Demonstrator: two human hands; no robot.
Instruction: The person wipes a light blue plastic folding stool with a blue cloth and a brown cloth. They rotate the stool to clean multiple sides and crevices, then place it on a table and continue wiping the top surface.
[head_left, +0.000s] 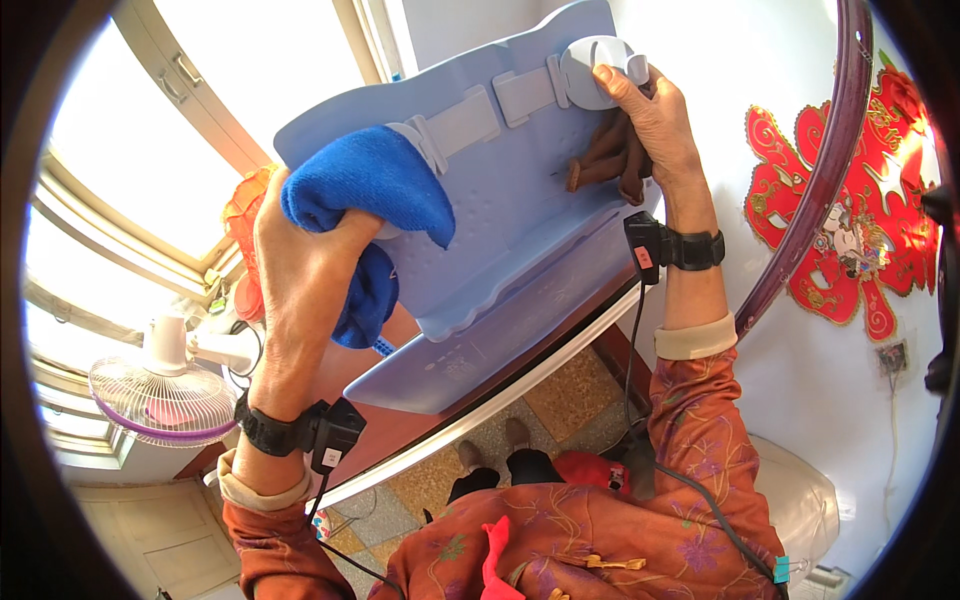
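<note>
A light blue plastic panel [510, 230], dotted with small bumps and with a wavy top edge, is held tilted in front of me. White flat strips [465, 125] run along its upper part to a round white piece [590, 85]. A bright blue cloth [370, 180] is bunched in my left hand [305, 270], whose fingers are closed on it at the panel's left side. The cloth hides part of the strip there. My right hand [660, 125] grips the panel's upper right, thumb on the round piece and other fingers in shadow below.
A dark red tabletop [385, 445] with a pale edge lies below the panel. At the left, a white fan [165, 385] stands by the bright windows. Red decorations [850, 220] hang on the right wall beside a curved dark frame [825, 150]. Cables trail from both wrist bands.
</note>
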